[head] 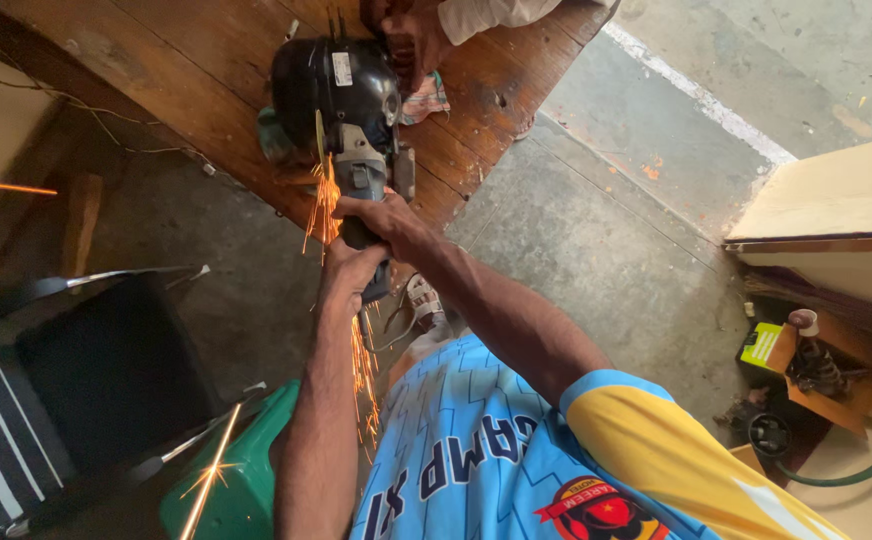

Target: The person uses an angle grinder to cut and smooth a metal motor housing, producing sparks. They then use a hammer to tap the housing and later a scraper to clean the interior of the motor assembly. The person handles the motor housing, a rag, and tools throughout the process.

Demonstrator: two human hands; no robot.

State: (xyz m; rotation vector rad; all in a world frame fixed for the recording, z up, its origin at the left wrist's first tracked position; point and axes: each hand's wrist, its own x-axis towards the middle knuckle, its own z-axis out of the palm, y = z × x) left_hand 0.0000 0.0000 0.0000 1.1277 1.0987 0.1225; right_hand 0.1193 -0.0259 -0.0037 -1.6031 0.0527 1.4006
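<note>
Sparks stream as my left hand (348, 268) and right hand (388, 218), both clamped on the angle grinder (364, 180), cut the black compressor (336, 90); cut unfinished, I judge.

Both hands, left (348, 268) and right (388, 218), grip an angle grinder (361, 185) against a black compressor (336, 90) (sparks flying) on the wooden worktop (186, 70).

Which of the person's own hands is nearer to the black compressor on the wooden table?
Right. The right hand grips the angle grinder just below the black compressor; the left hand holds lower on its handle.
</note>
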